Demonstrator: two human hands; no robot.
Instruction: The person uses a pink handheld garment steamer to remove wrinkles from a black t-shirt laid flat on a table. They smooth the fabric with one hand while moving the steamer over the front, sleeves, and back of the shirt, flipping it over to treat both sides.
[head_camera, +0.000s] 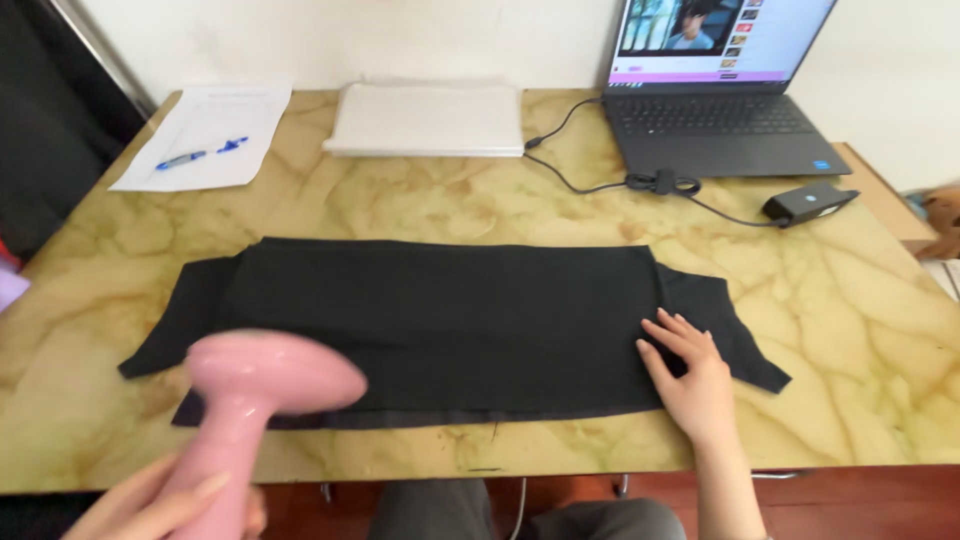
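On the marble table (880, 330), left hand (150, 505) grips pink steamer (265, 385); right hand (690, 375) lies flat on black cloth (450, 320).

Both forearms bare, no sleeves in view. Right hand (692, 378): no rings, no watch, nails short. Left hand (150, 505): longer plain nails. Grey trousers (520, 512) on lap.

pink steamer (262, 385) blurred, left hand (150, 505) cut off, laptop (715, 75) cropped
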